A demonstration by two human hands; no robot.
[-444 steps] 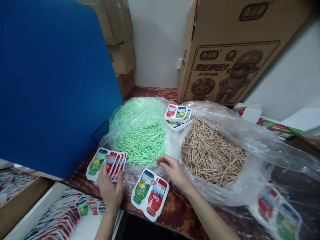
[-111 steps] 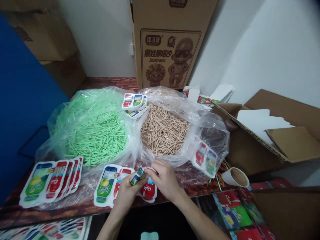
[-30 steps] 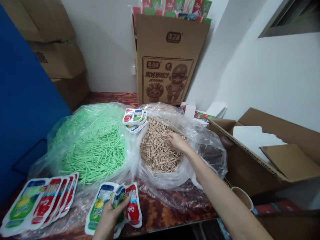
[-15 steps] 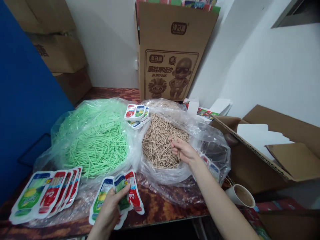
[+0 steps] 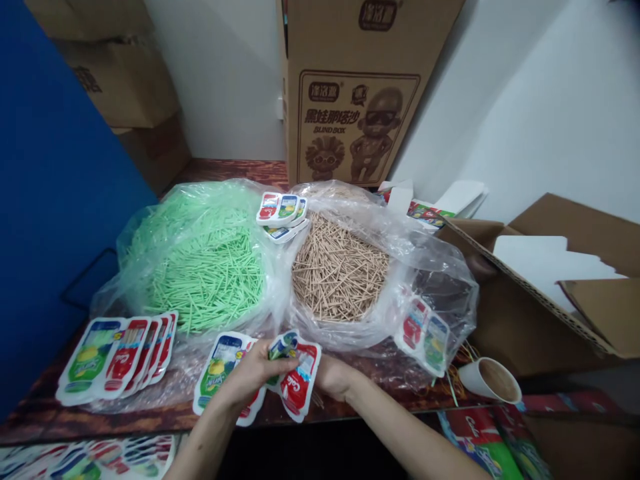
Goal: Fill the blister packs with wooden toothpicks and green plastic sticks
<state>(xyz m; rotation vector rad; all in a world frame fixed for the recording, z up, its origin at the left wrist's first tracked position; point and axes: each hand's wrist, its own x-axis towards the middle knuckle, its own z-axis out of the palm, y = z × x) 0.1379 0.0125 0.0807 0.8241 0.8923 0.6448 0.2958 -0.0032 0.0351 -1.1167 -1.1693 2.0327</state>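
Observation:
My left hand (image 5: 253, 375) is closed on a bottle-shaped plastic pack (image 5: 294, 375) printed green and red, held just above the table's front edge. My right hand (image 5: 334, 377) is tucked behind that pack, its fingers hidden; several brown sticks poke out below it. Under the held pack lies another similar pack (image 5: 219, 368). Behind the hands sit a clear bag of brown sticks (image 5: 336, 273) and a clear bag of green sticks (image 5: 205, 263).
A fanned row of filled packs (image 5: 117, 357) lies at front left. A small stack of packs (image 5: 281, 215) rests between the bags. A paper cup (image 5: 489, 380) stands at right beside an open carton (image 5: 550, 280). A tall printed carton (image 5: 357, 93) stands behind. A blue panel (image 5: 55, 200) lines the left.
My right hand has left the brown stick bag and come back to the pack in my left hand. The view has tilted down slightly.

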